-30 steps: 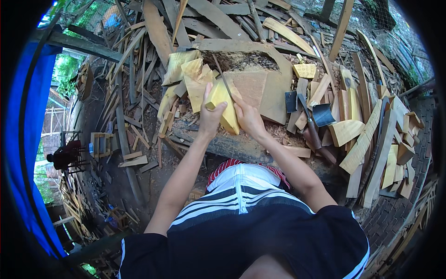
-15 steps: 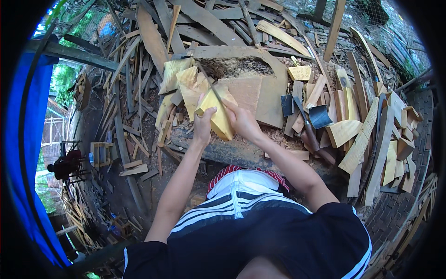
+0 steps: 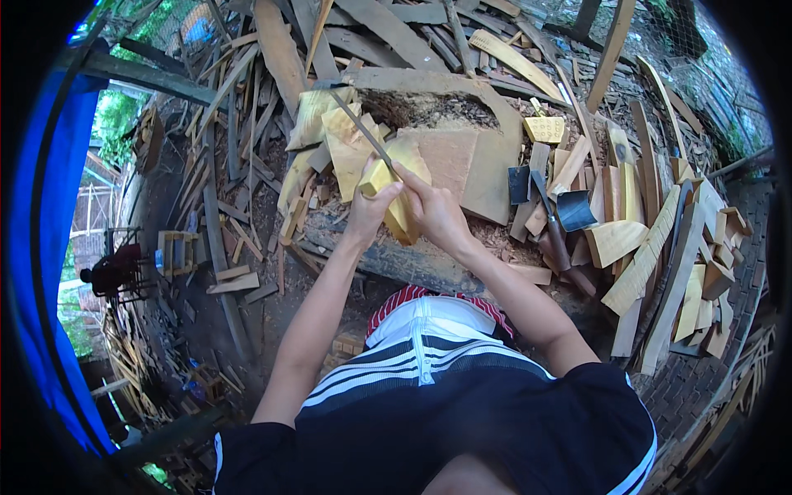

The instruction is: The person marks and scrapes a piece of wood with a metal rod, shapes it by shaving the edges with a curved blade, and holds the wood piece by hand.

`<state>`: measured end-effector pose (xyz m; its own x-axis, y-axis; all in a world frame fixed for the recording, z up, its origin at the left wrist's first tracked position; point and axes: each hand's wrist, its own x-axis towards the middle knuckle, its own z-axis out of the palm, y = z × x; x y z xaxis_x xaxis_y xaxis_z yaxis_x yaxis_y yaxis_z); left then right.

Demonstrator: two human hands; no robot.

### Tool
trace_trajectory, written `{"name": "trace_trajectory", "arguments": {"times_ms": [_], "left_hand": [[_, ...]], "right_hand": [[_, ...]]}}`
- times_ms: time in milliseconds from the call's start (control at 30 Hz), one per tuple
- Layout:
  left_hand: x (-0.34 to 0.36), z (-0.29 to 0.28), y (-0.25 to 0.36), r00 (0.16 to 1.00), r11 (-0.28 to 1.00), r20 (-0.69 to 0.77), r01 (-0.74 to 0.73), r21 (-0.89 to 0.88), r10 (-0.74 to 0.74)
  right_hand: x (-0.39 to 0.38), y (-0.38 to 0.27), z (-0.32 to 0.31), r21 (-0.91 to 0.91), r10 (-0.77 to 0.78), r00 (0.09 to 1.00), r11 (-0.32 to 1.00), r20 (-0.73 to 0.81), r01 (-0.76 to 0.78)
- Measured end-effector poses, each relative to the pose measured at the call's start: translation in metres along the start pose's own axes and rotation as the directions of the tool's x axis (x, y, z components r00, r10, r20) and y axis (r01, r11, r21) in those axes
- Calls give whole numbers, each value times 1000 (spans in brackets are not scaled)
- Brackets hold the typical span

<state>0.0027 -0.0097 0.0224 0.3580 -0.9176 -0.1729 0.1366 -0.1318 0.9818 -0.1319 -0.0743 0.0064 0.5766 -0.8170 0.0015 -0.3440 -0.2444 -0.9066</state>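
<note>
A yellow wooden block (image 3: 400, 221) is in my left hand (image 3: 370, 213), whose fingers are wrapped round its left side. My right hand (image 3: 433, 213) is closed on the near end of a long, thin metal tool (image 3: 356, 122), which lies diagonally across the upper part of the block and reaches up to the left; its handle is hidden by my fingers. Rough pale wood offcuts (image 3: 342, 144) lie just beyond my hands, beside a worn wooden work surface (image 3: 495, 186) with a hollowed, rotted patch.
Right of my hands lie dark curved blade tools (image 3: 576, 210) among many wood pieces (image 3: 635, 256). Scrap planks (image 3: 379, 37) are heaped behind. A blue tarp (image 3: 45, 289) hangs at left, near a dark shape like a seated person (image 3: 107, 276). Wood scraps (image 3: 235, 280) litter the ground.
The tool has angled further left and its far end now reaches farther up-left. My right hand has shifted slightly with it; my left hand still holds the block.
</note>
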Motion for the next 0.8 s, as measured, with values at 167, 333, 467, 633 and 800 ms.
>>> {"name": "trace_trajectory", "arguments": {"times_ms": [167,333,467,633,800], "left_hand": [[13,9,32,993,988,82,95,-123,-85],[14,-8,7,993,989,-42,108,-106,-113],[12,-4,10,998,992,-8,68,-109,-69],[12,-4,15,998,986,25,65,-153,-62],[5,-2,8,1000,996,-6,23,-81,-24]], "right_hand": [[20,4,4,8,-37,995,999,-88,38],[-24,-35,-1,-11,-50,998,999,46,51],[-17,-28,-6,-28,19,997,999,79,-16],[20,-3,15,-21,-34,998,999,-47,33],[-13,-21,3,-3,-14,999,1000,32,14]]}}
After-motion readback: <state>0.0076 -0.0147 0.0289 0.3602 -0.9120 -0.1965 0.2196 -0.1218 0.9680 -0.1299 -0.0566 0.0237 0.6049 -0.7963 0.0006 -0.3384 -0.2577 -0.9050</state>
